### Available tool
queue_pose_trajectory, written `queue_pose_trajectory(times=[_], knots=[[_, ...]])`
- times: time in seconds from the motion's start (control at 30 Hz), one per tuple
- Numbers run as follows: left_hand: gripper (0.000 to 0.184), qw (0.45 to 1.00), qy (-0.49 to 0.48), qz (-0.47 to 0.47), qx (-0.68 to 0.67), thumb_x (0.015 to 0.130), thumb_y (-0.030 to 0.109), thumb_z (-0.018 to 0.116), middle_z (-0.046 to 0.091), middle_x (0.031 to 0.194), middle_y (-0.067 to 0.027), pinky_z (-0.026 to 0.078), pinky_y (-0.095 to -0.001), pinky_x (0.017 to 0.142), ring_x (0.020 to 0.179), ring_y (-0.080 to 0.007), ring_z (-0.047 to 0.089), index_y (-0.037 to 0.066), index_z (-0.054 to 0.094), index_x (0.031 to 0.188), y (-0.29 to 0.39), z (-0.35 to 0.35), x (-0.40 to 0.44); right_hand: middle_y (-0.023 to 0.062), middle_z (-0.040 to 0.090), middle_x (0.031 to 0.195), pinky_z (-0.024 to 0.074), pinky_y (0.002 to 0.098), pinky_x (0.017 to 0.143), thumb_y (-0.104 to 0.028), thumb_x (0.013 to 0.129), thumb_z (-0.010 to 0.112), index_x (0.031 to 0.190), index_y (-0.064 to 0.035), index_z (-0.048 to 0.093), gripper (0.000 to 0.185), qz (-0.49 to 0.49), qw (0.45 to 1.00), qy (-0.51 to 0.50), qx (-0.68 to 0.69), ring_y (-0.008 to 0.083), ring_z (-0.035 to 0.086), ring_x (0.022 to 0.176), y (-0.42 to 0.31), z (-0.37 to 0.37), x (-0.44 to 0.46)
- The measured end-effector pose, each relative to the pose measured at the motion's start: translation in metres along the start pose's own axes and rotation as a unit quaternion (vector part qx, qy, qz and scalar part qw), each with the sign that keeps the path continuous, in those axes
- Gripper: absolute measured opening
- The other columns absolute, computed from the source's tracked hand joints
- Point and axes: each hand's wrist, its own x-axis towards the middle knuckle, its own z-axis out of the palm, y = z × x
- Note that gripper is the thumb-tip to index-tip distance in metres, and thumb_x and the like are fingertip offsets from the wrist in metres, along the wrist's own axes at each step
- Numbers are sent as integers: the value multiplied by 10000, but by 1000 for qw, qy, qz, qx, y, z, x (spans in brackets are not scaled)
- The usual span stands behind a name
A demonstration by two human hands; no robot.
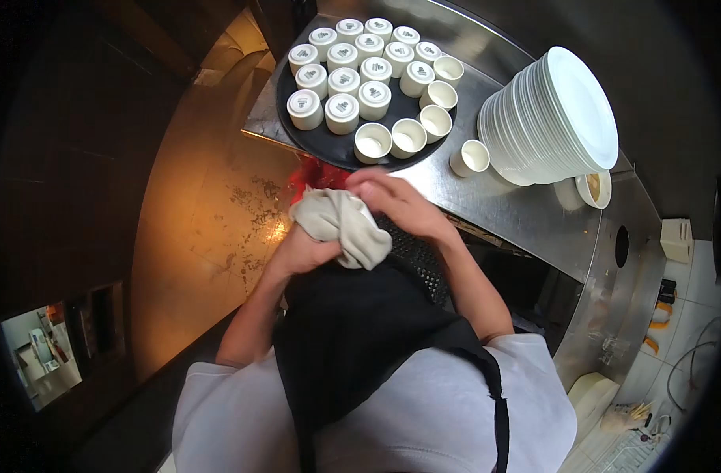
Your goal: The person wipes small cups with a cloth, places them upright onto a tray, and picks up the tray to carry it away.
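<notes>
In front of my black apron, my left hand [309,251] is closed round a bunched, light grey cloth [341,225]. My right hand [400,203] is at the cloth's upper right side, its fingers bent and smeared by motion. A small white patch shows between that hand and the cloth; whether it is a cup is not clear. Just beyond my hands, a round black tray [329,147] carries many white cups. Most stand upside down with marked bases up, such as one cup [304,109] at the near left. Several along the right and near edge stand mouth up, including another cup [373,143].
A single upright cup [470,158] stands on the steel counter [526,225], right of the tray. Beside it leans a tall stack of white plates [546,118]. A small bowl [594,189] with something brownish inside sits behind the stack. Something red [317,175] hangs below the tray's edge.
</notes>
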Motion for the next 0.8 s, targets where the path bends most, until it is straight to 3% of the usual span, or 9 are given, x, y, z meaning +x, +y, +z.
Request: queue_pose_trajectory(times=[0.07, 0.13, 0.2, 0.37, 0.43, 0.53, 0.6, 0.7, 0.8], knots=[[464, 998, 11, 29, 61, 794, 88, 709, 590, 1225, -91, 424, -332, 998, 1156, -199, 551, 5, 565, 1227, 6, 10, 0, 73, 537, 1289, 388, 296, 1011, -415, 1010, 474, 1351, -25, 485, 518, 129, 942, -145, 273, 153, 489, 1177, 16, 11, 8], [467, 987, 55, 100, 112, 811, 73, 677, 558, 1253, -104, 415, -325, 1003, 1175, -195, 529, 3, 532, 1250, 4, 14, 1, 86, 471, 1354, 344, 303, 1055, -428, 989, 510, 1430, -18, 371, 619, 77, 953, -133, 262, 165, 438, 1238, 18, 19, 2], [418, 993, 81, 78, 44, 831, 64, 648, 555, 1240, -111, 416, -318, 994, 1160, -193, 532, -6, 536, 1227, -15, 5, 3, 100, 361, 1440, 266, 312, 1110, -453, 942, 579, 1509, -23, 214, 800, 33, 959, -149, 240, 183, 344, 1321, 8, 21, -5], [345, 968, 203, 124, -85, 935, 176, 549, 547, 1253, -136, 442, -330, 972, 1158, -206, 540, -5, 540, 1230, -32, -16, -8, 107, 407, 1411, 294, 311, 1089, -403, 909, 632, 1487, -22, 261, 786, 14, 981, -73, 178, 192, 378, 1306, 0, 13, -4], [399, 886, 291, 101, -347, 950, 246, 554, 580, 1252, -137, 438, -336, 1009, 1156, -223, 564, 6, 543, 1268, -17, -27, -25, 93, 433, 1398, 290, 305, 1095, -398, 888, 660, 1489, -25, 262, 812, 5, 990, -41, 134, 166, 395, 1304, -21, -1, -13], [466, 892, 145, 215, -369, 898, 224, 664, 592, 1264, -127, 435, -368, 1041, 1161, -246, 571, 21, 538, 1298, 60, -31, -40, 159, 445, 1405, 342, 328, 1059, -397, 858, 690, 1479, 7, 266, 853, -99, 991, -26, 81, 228, 452, 1262, -68, -17, -31], [465, 920, 70, 245, -299, 898, 225, 663, 592, 1262, -126, 438, -367, 1033, 1157, -245, 572, 22, 538, 1298, 95, -36, -51, 234, 490, 1339, 430, 347, 989, -431, 793, 751, 1453, 62, 275, 951, -187, 977, -8, 106, 274, 533, 1197, -104, -14, -42], [464, 974, 3, 223, -41, 900, 227, 662, 593, 1260, -124, 442, -366, 1022, 1150, -243, 575, 23, 537, 1298, 127, -39, -55, 228, 502, 1322, 439, 345, 978, -435, 783, 755, 1436, 63, 293, 942, -318, 937, -58, 134, 270, 544, 1179, -150, 2, -58], [463, 961, -61, 185, 196, 901, 229, 660, 593, 1258, -123, 446, -365, 1010, 1143, -241, 577, 25, 536, 1297, 135, -29, -42, 221, 514, 1304, 447, 342, 966, -439, 773, 759, 1420, 65, 312, 934, -393, 896, -127, 162, 267, 555, 1161, -174, 24, -66]])
